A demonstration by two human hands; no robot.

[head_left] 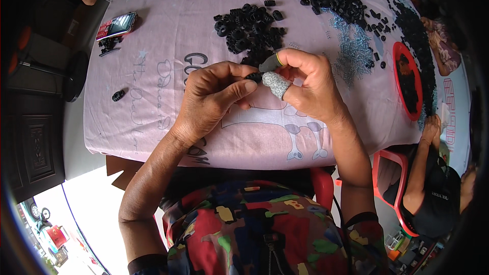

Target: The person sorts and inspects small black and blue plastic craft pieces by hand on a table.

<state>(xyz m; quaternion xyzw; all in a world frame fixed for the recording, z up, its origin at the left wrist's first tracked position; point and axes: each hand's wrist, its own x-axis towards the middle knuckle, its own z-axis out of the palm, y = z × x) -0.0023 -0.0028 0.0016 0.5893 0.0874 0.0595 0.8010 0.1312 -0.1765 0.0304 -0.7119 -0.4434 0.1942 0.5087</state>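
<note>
One black ribbed piece (252, 77) is above the table (163, 35), pinched in the left hand's (206, 94) narrow grip; the right hand (317, 89) meets its end, grip too hidden to tell.

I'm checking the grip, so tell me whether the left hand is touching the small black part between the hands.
Touching. The head view shows the left hand pinching the small black part between thumb and forefinger.
</note>
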